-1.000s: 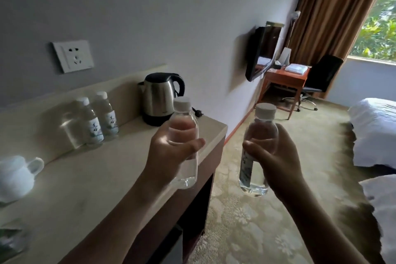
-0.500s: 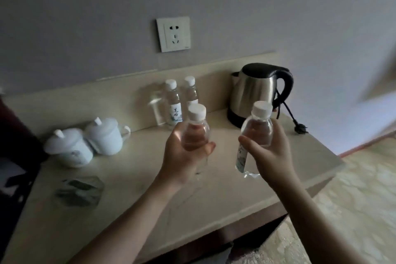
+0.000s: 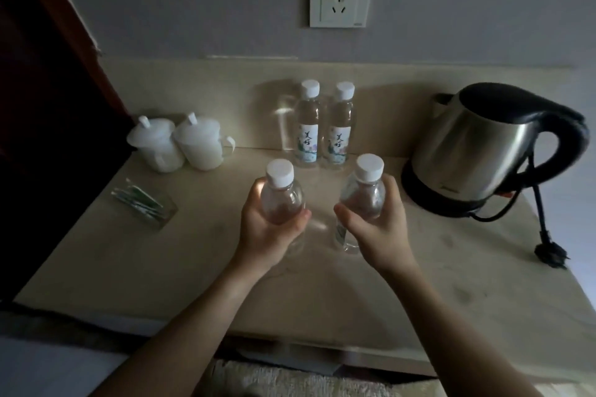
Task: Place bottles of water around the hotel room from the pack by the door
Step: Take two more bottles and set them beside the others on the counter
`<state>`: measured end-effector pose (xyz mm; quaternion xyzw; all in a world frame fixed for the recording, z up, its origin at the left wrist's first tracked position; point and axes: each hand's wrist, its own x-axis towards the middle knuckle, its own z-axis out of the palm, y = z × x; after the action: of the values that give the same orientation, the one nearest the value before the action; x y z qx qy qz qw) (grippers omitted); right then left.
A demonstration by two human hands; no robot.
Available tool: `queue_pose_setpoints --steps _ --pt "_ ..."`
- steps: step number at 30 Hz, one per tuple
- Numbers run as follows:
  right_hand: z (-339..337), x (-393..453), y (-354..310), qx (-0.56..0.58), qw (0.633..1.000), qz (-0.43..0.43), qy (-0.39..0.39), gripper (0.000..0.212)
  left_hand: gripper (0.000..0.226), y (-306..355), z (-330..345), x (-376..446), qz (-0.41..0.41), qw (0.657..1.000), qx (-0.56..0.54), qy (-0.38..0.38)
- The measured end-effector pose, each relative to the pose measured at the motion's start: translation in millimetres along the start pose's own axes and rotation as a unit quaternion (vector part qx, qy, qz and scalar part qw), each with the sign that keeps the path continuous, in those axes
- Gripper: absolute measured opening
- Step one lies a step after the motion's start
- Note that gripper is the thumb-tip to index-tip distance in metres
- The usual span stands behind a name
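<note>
Clear plastic, white caps: each hand holds one upright bottle over the beige counter (image 3: 419, 284). The left hand (image 3: 267, 229) is wrapped around the left bottle (image 3: 282, 200) with thumb on the inner side, and the right hand (image 3: 377, 226) is wrapped likewise around the right bottle (image 3: 364, 193). Both long axes stand close to vertical, caps tipped a little toward the wall.

Straight ahead of the hands, two standing bottles (image 3: 324, 129) are already side by side against the backsplash, labels facing out. The kettle (image 3: 477, 151) sits to the right of them, its cord (image 3: 541, 222) trailing over the counter, and two lidded white cups (image 3: 183, 142) sit to the left.

What the set-down turns on is the bare strip of counter directly beneath and just in front of the held pair, between the hands and the standing pair. Neither hand is clearly nearer to it; the right bottle's base looks close to the surface, though in this dim light I cannot tell whether it touches. A straight lowering, bases first, seems all that is needed, keeping clear of the kettle base on the right.
</note>
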<state>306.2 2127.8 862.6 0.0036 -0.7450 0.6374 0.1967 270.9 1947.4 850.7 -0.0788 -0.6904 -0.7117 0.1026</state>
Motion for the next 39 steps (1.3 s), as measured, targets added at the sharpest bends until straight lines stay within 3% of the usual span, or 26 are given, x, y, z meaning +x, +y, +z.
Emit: queue_pose_setpoints --steps 5,9,14,19,22,26,29,35,39 --pt "-4.4 -8.4 21.1 -0.027 0.999 0.04 -0.018 0.055 0.05 -10.2 -0.4 -1.7 -0.015 1.0 -0.003 -0.002" --pt "-6.7 -15.2 28.2 -0.056 0.996 0.06 -0.031 0.057 0.065 -12.6 -1.4 -8.5 -0.046 0.998 0.029 -0.026" --pt "-3.9 -30.7 24.7 -0.192 0.98 0.051 0.019 0.052 0.087 -25.3 -13.9 -20.2 -0.064 0.964 0.259 -0.013" --pt "-5.1 -33.7 22.0 -0.227 0.969 0.073 0.067 0.045 0.057 -22.5 -35.4 -7.5 -0.109 0.968 0.2 -0.106" --pt "-5.7 -35.0 24.9 -0.201 0.972 0.104 0.071 0.056 0.054 -25.7 -50.5 -2.6 -0.133 0.966 0.162 -0.153" --pt "0.5 -36.3 23.9 -0.202 0.971 0.102 0.08 0.07 0.066 -28.6 -42.6 -8.8 -0.077 0.97 0.209 -0.098" --pt "2.7 -35.6 21.1 -0.252 0.957 0.102 0.101 0.066 0.065 -27.9 -37.0 -12.7 -0.048 0.966 0.248 -0.045" --pt "-9.3 -35.8 22.3 -0.224 0.958 0.151 0.101 0.055 0.053 -34.5 -55.8 -2.8 -0.081 0.978 0.176 -0.083" --pt "-16.4 -22.6 32.9 -0.244 0.957 0.127 0.093 0.052 0.052 -33.6 -60.1 22.9 -0.085 0.976 0.159 -0.118"
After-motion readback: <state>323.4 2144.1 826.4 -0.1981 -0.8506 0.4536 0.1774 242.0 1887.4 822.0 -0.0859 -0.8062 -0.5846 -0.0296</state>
